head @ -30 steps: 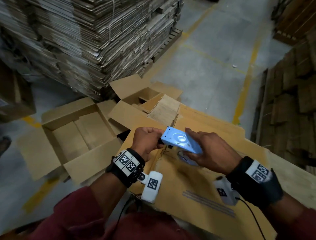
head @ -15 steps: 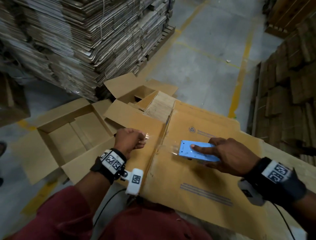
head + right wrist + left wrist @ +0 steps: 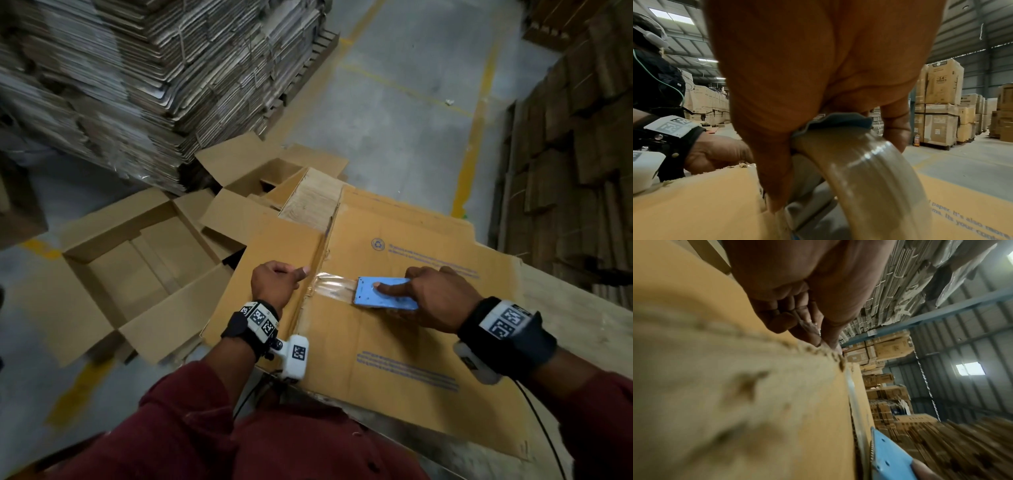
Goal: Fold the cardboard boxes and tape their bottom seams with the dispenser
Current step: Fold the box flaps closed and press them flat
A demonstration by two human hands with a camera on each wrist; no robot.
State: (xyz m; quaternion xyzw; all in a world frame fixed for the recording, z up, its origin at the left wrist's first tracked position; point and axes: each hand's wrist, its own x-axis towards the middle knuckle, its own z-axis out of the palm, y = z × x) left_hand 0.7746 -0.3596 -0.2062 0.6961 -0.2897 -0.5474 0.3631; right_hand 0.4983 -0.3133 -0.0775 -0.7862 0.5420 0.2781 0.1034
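Taping across the seam of a folded cardboard box.
Your right hand (image 3: pixel 442 301) grips the blue dispenser (image 3: pixel 385 298) flat on the box (image 3: pixel 411 346), forefinger on top; your left hand (image 3: pixel 277 284), fingers curled, thumbs the tape (image 3: pixel 330 286) end down. The film is likely thin and clingy: keep it taut; the light board gives, so press beside the seam (image 3: pixel 317 274).

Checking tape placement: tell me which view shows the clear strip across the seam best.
The head view: the tape strip spans from left thumb to blue dispenser. The left wrist view shows it edge-on only; the right wrist view shows the roll, not the laid strip.
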